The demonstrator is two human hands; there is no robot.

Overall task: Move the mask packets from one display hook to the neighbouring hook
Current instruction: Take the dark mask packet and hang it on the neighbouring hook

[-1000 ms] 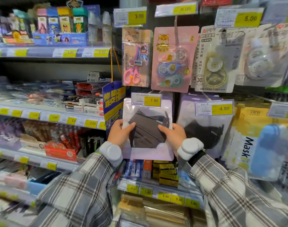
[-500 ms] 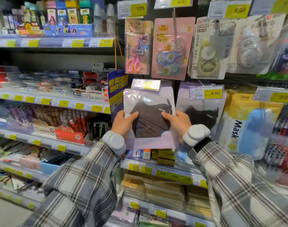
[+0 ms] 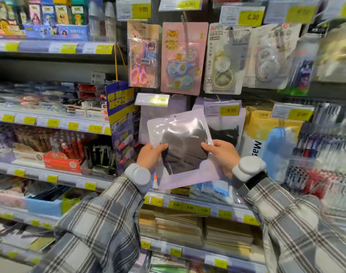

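A lilac mask packet (image 3: 180,134) with a dark grey mask inside is held in front of the display, tilted a little to the left. My left hand (image 3: 149,156) grips its left edge and my right hand (image 3: 222,154) its right edge. Its hang hole is free of any hook. Behind it, more lilac packets (image 3: 158,117) hang on the hook under the 7.90 price tag (image 3: 152,99). On the neighbouring hook to the right, under the 4.90 tag (image 3: 222,110), hang packets with a black mask (image 3: 225,133).
Yellow and blue mask bags (image 3: 266,138) hang further right. Correction tape cards (image 3: 183,56) and scissors (image 3: 142,56) hang above. A blue sign (image 3: 121,107) dangles at the left. Stocked shelves run along the left and below.
The packet has come off the 7.90 hook, toward me and slightly to the right, and now tilts. Both hands kept their hold. The camera view shifted.
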